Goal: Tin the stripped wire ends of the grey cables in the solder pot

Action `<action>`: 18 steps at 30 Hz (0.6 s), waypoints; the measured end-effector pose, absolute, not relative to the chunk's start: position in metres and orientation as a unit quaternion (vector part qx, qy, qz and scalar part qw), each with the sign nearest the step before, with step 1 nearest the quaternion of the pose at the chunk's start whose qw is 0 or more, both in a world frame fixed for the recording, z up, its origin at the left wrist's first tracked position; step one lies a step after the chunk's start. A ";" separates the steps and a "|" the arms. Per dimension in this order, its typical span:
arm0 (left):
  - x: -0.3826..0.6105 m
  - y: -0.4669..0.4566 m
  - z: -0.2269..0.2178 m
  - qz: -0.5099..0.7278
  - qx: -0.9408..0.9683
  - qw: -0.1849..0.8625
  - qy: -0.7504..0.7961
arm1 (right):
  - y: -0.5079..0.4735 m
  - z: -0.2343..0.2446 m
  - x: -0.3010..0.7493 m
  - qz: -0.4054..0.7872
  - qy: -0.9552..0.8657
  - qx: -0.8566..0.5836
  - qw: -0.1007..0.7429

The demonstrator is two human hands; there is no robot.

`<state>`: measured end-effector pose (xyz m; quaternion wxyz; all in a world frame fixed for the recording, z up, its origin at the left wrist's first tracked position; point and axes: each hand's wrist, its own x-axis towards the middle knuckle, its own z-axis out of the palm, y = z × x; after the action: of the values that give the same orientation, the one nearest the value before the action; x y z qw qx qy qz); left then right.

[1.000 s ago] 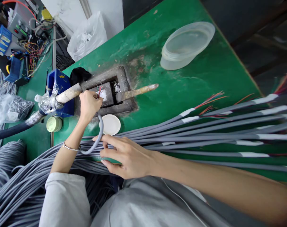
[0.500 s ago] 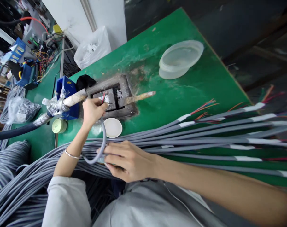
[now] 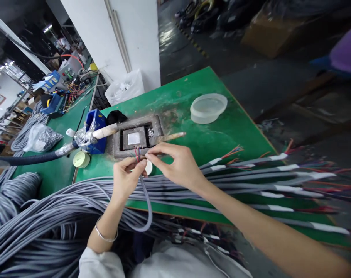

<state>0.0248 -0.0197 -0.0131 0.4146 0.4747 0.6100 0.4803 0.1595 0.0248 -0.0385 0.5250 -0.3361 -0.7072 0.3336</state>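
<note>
With our left hand (image 3: 126, 177) clenched around the grey cable (image 3: 145, 200) just before the solder pot (image 3: 136, 136), we let our right hand (image 3: 178, 164) pinch its coloured wires (image 3: 137, 151), fanning them gently apart.

1. Grey cable (image 3: 148, 204) with red and blue wire ends (image 3: 137, 151).
2. Green table (image 3: 210, 135).
3. Blue bin (image 3: 97, 122) at nine o'clock of the grey, crusted solder pot (image 3: 135, 136).
4. Translucent white bowl (image 3: 208, 108).

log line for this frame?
left hand: grips grey cable | right hand: pinches its wires | solder pot: behind
</note>
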 end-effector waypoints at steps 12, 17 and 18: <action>0.035 -0.044 -0.021 0.550 0.426 0.429 0.576 | 0.026 -0.024 0.170 0.468 -0.709 -0.266 0.456; 0.045 -0.047 -0.028 0.597 0.427 0.290 0.614 | 0.020 -0.027 0.164 0.434 -0.677 -0.322 0.499; 0.047 -0.047 -0.030 0.605 0.431 0.264 0.615 | 0.019 -0.028 0.163 0.436 -0.671 -0.325 0.503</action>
<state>0.0466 -0.0467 -0.0302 0.2643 0.4308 0.6150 0.6052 0.1633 0.0192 -0.0280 0.5033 -0.3247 -0.6715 0.4363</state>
